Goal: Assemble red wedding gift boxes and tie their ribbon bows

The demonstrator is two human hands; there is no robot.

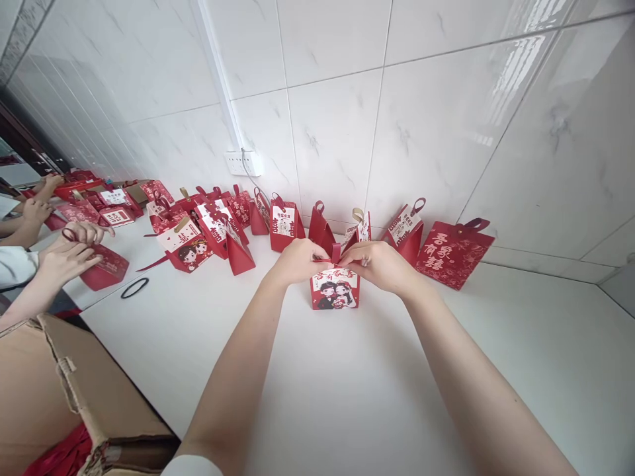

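A small red gift box [335, 296] with a cartoon bride and groom on its front stands upright on the white table, between my hands. My left hand [300, 260] pinches the left end of its top edge. At the right end of that edge, the fingers of my right hand [373, 262] are closed on the box too. A red ribbon loop [336, 251] rises from the top, between my fingertips. Just behind my hands stand a red box [321, 228] with a ribbon loop and a patterned box [358, 231] with a beige loop, partly hidden.
Several red gift boxes [286, 221] line the tiled wall; a flat-looking red one [454, 254] leans at right. A co-worker's hands [74, 254] hold a red box [104, 268] at left. A black ring [134, 287] lies nearby. An open cardboard carton [99, 370] stands at lower left.
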